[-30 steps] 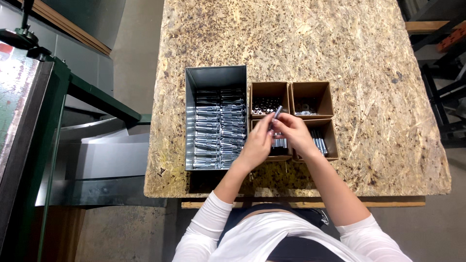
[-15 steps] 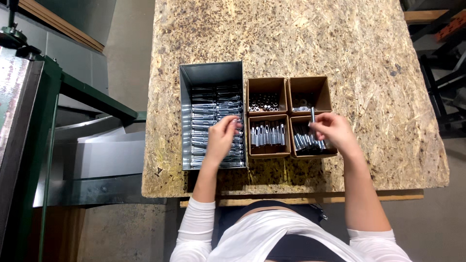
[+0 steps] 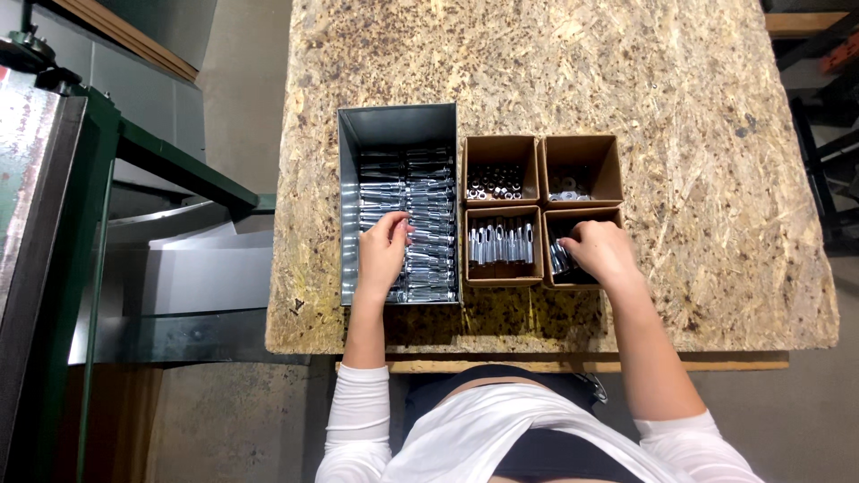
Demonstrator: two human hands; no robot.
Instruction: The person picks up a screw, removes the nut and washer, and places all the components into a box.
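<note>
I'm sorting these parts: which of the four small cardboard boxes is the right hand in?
The near-right box, closest to the person; the right hand covers its metal parts. The other three are untouched.

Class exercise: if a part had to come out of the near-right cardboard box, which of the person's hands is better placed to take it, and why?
The right hand: it already rests inside the near-right cardboard box, over the metal parts. The left hand is in the grey metal bin, on the far side of the middle boxes.

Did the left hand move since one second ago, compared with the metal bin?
Yes. The left hand went leftward, from above the small cardboard boxes into the metal bin.
</note>
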